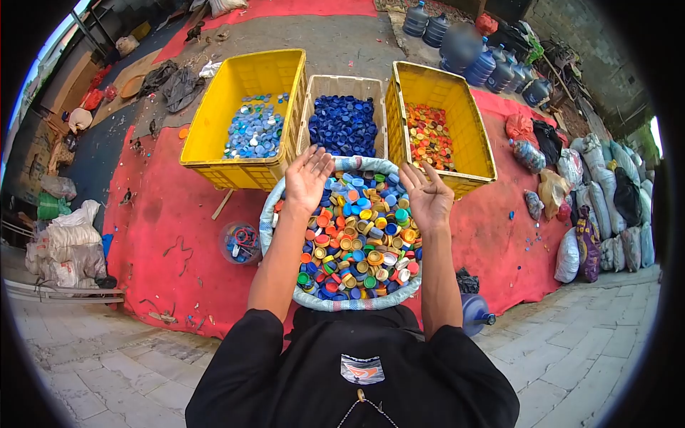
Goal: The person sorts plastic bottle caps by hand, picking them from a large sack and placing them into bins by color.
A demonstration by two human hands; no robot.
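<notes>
A round sack with a rolled pale-blue rim (335,305) sits right in front of me, filled with bottle caps (357,242) of many colours. Over its far left edge my left hand (308,175) is raised, palm up, fingers apart and holding nothing. My right hand (429,196) is at the far right edge, palm up and open too, with nothing in it. Beyond the sack stand a yellow crate (239,68) with light-blue and white caps, a whitish crate (345,85) with dark-blue caps, and another yellow crate (467,107) with orange, red and yellow caps.
A clear tub (240,242) of small items is left of the sack. A blue water jug (474,314) lies at the right. Stuffed sacks (606,178) line the right side, with several water jugs (481,68) at the back. Red sheeting (171,235) covers the ground.
</notes>
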